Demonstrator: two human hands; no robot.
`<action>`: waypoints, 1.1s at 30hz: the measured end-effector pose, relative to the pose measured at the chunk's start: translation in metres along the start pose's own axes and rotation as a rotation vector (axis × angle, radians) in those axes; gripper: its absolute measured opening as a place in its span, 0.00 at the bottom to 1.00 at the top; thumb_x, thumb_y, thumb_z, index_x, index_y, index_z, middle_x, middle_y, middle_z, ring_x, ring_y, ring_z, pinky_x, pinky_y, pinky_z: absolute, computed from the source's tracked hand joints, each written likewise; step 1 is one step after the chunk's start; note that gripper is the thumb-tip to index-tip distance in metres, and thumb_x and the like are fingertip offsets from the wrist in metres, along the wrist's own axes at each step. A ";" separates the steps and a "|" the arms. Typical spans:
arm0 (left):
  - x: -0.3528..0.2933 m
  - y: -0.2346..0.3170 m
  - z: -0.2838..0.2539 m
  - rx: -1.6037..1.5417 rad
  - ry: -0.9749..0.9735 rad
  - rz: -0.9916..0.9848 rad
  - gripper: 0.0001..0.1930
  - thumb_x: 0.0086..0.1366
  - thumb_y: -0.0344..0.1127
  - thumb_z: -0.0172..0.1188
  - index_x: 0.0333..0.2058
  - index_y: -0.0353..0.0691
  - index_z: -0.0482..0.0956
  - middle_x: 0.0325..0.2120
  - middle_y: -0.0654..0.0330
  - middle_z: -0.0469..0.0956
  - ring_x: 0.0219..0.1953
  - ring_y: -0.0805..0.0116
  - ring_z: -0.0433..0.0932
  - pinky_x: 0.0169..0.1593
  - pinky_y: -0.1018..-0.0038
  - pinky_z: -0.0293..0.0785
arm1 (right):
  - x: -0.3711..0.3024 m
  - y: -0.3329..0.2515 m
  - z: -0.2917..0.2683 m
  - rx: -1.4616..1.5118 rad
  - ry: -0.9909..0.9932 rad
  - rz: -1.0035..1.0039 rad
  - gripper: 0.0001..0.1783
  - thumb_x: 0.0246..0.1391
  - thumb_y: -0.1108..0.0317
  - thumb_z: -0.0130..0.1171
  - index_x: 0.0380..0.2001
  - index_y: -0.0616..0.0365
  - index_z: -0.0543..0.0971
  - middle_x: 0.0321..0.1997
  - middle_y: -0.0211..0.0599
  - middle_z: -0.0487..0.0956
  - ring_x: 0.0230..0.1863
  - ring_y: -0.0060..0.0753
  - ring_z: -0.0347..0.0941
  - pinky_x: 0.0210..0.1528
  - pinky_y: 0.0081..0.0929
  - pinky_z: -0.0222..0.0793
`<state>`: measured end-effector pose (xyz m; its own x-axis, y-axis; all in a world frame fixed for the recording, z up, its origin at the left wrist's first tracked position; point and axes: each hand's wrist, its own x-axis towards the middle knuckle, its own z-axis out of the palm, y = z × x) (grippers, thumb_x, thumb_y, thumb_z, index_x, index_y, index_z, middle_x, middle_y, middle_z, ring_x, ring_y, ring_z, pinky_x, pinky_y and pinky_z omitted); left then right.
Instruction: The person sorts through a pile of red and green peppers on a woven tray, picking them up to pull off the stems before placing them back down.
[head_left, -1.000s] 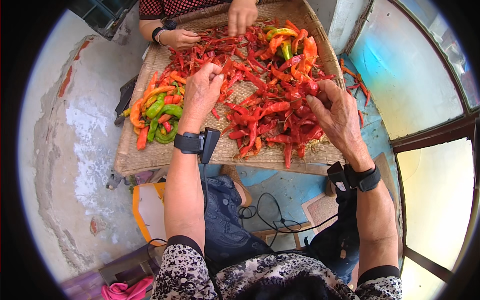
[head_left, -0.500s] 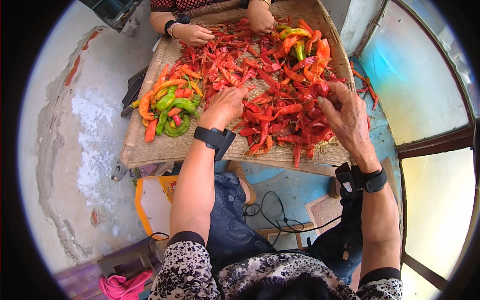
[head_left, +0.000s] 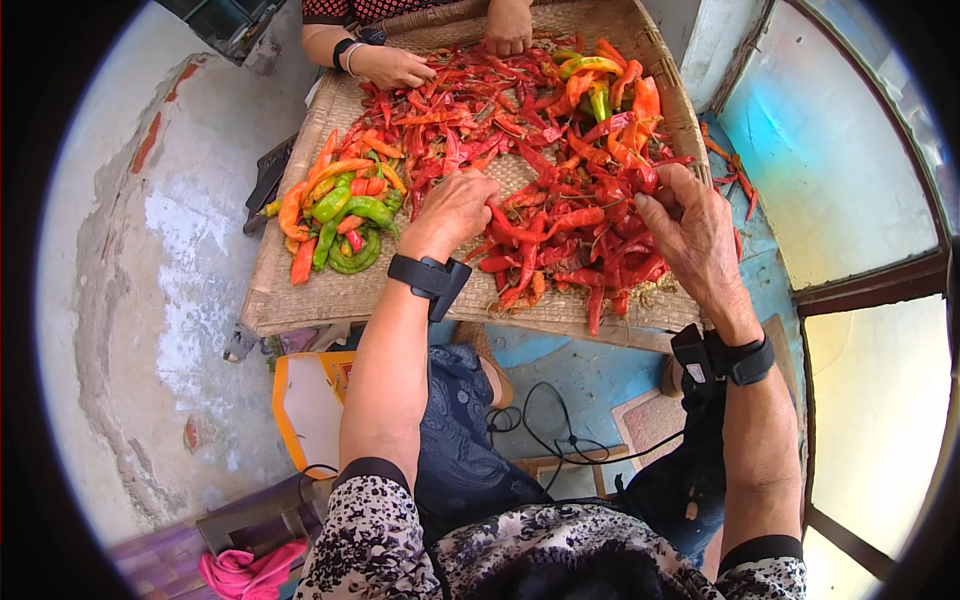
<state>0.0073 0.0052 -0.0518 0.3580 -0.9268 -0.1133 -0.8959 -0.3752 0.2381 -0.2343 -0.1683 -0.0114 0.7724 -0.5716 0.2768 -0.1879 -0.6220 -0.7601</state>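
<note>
Red chili peppers (head_left: 580,245) lie heaped over the middle and right of a large woven tray (head_left: 300,318). My left hand (head_left: 452,215) is closed at the near side of the heap, its fingertips pinching a red chili pepper (head_left: 514,228). At the tray's right side, my right hand (head_left: 695,230) curls its thumb and fingers round another red chili pepper (head_left: 645,181); its inner fingers are partly hidden. Green peppers (head_left: 352,215) and orange peppers (head_left: 290,212) form a separate pile to the left of my left hand.
Across the tray, another person's hands (head_left: 396,68) reach among the chilies. Yellow and orange peppers (head_left: 592,66) sit in the far right corner. Frosted window panes (head_left: 830,150) stand to the right, a bare wall (head_left: 150,270) to the left. A black cable (head_left: 535,425) lies below the tray.
The other person's hand at the far edge has shifted back and left. My left hand has barely moved, and a red chili now shows at its fingertips. My right hand is still.
</note>
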 end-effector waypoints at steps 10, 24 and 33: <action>-0.007 0.018 -0.034 -0.375 0.509 -0.223 0.08 0.61 0.31 0.54 0.37 0.38 0.78 0.27 0.51 0.80 0.30 0.55 0.80 0.36 0.63 0.74 | -0.002 -0.004 -0.002 -0.033 0.019 -0.026 0.11 0.53 0.71 0.61 0.37 0.65 0.75 0.23 0.45 0.78 0.25 0.43 0.77 0.31 0.35 0.71; 0.043 0.035 0.016 -0.058 0.256 0.015 0.24 0.61 0.23 0.49 0.56 0.45 0.69 0.41 0.45 0.76 0.44 0.44 0.75 0.47 0.56 0.73 | -0.002 -0.010 0.001 -0.027 -0.008 -0.014 0.11 0.53 0.71 0.61 0.37 0.66 0.75 0.22 0.47 0.77 0.25 0.46 0.76 0.31 0.37 0.70; 0.070 0.026 0.013 -0.118 0.104 -0.320 0.27 0.65 0.25 0.46 0.64 0.42 0.59 0.55 0.47 0.69 0.58 0.50 0.68 0.60 0.60 0.66 | -0.006 -0.003 -0.005 0.019 0.027 -0.051 0.09 0.51 0.73 0.61 0.32 0.65 0.73 0.21 0.49 0.76 0.25 0.51 0.75 0.29 0.38 0.69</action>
<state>0.0059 -0.0689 -0.0659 0.6455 -0.7567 -0.1030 -0.6998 -0.6401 0.3169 -0.2415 -0.1662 -0.0079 0.7643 -0.5536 0.3308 -0.1372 -0.6407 -0.7554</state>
